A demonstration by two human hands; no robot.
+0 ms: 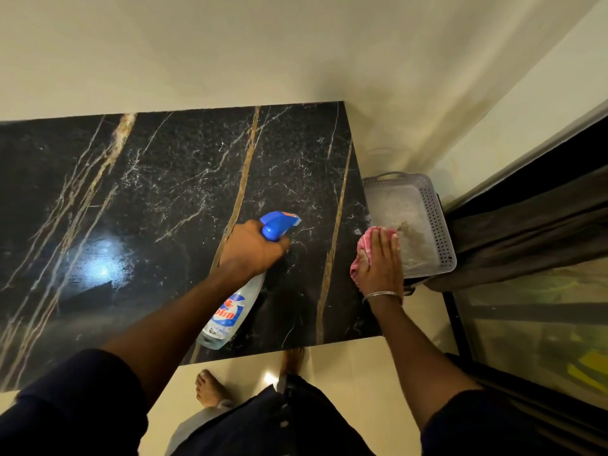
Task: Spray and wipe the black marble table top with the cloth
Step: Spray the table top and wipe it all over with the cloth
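The black marble table top (158,199) with gold and white veins fills the left and middle. My left hand (251,250) grips the neck of a clear spray bottle (227,315) with a blue trigger head pointing right, held over the table's right part. My right hand (381,261) lies flat on a pink-and-white cloth (360,258) at the table's right edge, with the fingers pointing away from me.
A grey perforated plastic basket (437,225) sits just beyond the table's right edge, below my right hand. A cream wall runs behind the table. Dark curtains and a glass door (533,245) stand on the right. My bare feet are on the cream floor.
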